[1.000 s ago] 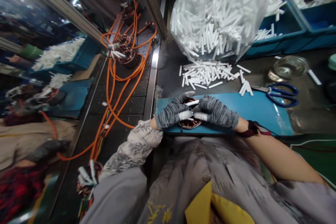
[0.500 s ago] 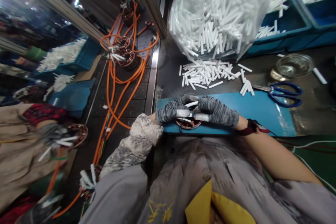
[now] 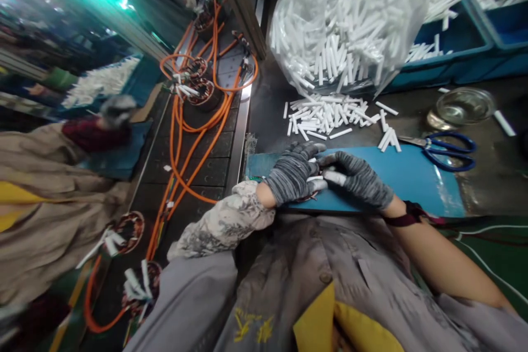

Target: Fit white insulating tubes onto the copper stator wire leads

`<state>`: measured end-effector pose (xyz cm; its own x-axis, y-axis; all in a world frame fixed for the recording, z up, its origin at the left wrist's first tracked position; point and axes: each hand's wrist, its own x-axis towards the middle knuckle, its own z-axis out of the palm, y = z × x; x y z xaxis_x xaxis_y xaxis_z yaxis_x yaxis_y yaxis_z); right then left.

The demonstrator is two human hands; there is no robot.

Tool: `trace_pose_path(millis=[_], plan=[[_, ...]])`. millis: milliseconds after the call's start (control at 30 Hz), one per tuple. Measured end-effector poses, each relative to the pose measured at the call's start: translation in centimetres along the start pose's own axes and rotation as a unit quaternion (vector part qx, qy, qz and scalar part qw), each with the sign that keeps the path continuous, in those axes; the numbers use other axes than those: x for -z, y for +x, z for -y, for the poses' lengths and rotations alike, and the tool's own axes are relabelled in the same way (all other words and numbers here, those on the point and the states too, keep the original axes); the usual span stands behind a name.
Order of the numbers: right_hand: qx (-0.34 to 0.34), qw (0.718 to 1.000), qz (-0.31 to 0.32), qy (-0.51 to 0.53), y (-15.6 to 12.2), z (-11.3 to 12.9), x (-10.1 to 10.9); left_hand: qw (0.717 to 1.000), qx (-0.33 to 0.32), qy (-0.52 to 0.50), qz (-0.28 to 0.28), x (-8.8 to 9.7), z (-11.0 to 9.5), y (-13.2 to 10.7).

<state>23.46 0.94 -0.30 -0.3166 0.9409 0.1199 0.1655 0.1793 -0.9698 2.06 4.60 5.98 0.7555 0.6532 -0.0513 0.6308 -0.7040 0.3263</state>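
Observation:
Both hands wear grey knitted gloves with pale thumb tips and meet over the blue mat [image 3: 412,181]. Beneath them is a copper-wound stator [image 3: 310,197], mostly covered, with only a low edge of wire showing. My left hand [image 3: 292,174] curls over the stator from the left, its fingers bent around it. From the right, my right hand [image 3: 358,180] brings thumb and fingers together at a short white tube [image 3: 312,160]; the tube shows only in part between the hands. Loose white tubes [image 3: 330,114] lie in a pile just beyond the mat.
A clear plastic bag [image 3: 350,22] of white tubes stands behind the pile, beside blue bins [image 3: 449,60]. Blue-handled scissors [image 3: 449,149] and a glass bowl [image 3: 465,105] are at the right. Leftward, orange cables [image 3: 225,115] and wound stators [image 3: 202,93] lie near a co-worker's sleeve [image 3: 97,135].
My left hand has shifted right and now covers the stator, which showed between the thumbs before. My right hand has turned slightly and moved right. The co-worker's hand has left its stator toward the bin.

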Motion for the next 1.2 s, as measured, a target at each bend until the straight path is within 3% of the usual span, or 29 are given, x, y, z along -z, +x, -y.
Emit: trace_pose_path(millis=[133,200,300,400,533,733,867,967,1033,1100,1200], plan=[[-0.02,0.998,-0.047,-0.042,-1.7,0.0,0.4,0.99,0.078,-0.028,-0.116,1.2,0.6,-1.8],[0.002,0.999,0.016,-0.05,-2.7,0.1,0.0,0.99,0.064,-0.085,-0.095,1.7,2.1,-4.0],[0.053,0.991,0.104,-0.058,-3.5,-0.2,-1.2,0.994,-0.013,-0.109,-0.006,1.0,4.3,-7.0],[0.096,0.986,0.08,-0.107,-3.1,-0.6,-2.3,1.0,-0.007,0.001,-0.009,-1.1,5.0,-8.4],[0.106,0.969,0.076,-0.209,-1.5,0.6,-2.5,0.993,0.055,0.083,-0.067,-3.5,4.2,-7.9],[0.064,0.955,0.087,-0.275,1.3,4.1,-3.7,0.992,0.04,0.078,-0.09,-4.1,3.9,-7.6],[0.039,0.977,0.092,-0.187,0.3,3.9,-4.1,0.98,0.037,0.121,-0.156,-6.0,3.6,-8.2],[-0.061,0.992,0.112,0.003,-1.2,2.8,-3.7,0.965,0.061,0.146,-0.211,-7.9,2.6,-7.9],[-0.109,0.989,0.082,0.063,-1.8,2.2,-3.4,0.96,0.068,0.133,-0.235,-8.6,1.8,-7.4],[-0.102,0.993,0.046,0.044,-1.6,1.9,-2.8,0.961,0.075,0.114,-0.242,-8.8,1.1,-6.8],[-0.056,0.996,0.063,-0.044,-0.9,1.6,-0.3,0.964,0.084,0.091,-0.236,-8.4,0.8,-6.2]])
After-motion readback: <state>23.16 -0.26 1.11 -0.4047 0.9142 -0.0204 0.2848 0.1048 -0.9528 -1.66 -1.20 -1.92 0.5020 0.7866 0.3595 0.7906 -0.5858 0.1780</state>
